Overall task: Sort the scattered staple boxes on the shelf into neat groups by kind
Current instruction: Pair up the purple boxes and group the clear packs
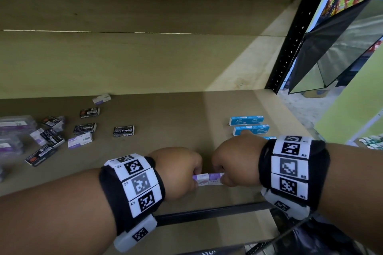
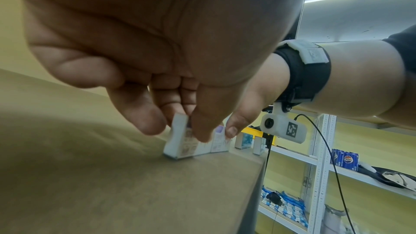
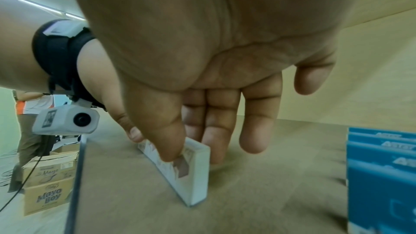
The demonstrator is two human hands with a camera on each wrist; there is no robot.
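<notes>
Two purple-and-white staple boxes stand on edge, end to end, near the shelf's front edge: the left box (image 1: 200, 180) (image 2: 180, 141) and the right box (image 1: 215, 180) (image 3: 198, 166). My left hand (image 1: 189, 172) (image 2: 180, 127) pinches the left box between thumb and fingers. My right hand (image 1: 223, 175) (image 3: 191, 152) pinches the right box, thumb in front and fingers behind. Blue staple boxes (image 1: 245, 120) (image 3: 380, 175) lie in rows just beyond the right hand. Black staple boxes (image 1: 123, 131) and more purple-and-white boxes (image 1: 79, 140) lie scattered at the left.
Clear plastic cases (image 1: 16, 124) sit at the far left of the brown shelf board (image 1: 165, 114). A black metal upright (image 1: 290, 43) bounds the right side and a black rail (image 1: 207, 212) the front edge. Cardboard cartons (image 3: 47, 193) stand on the floor below.
</notes>
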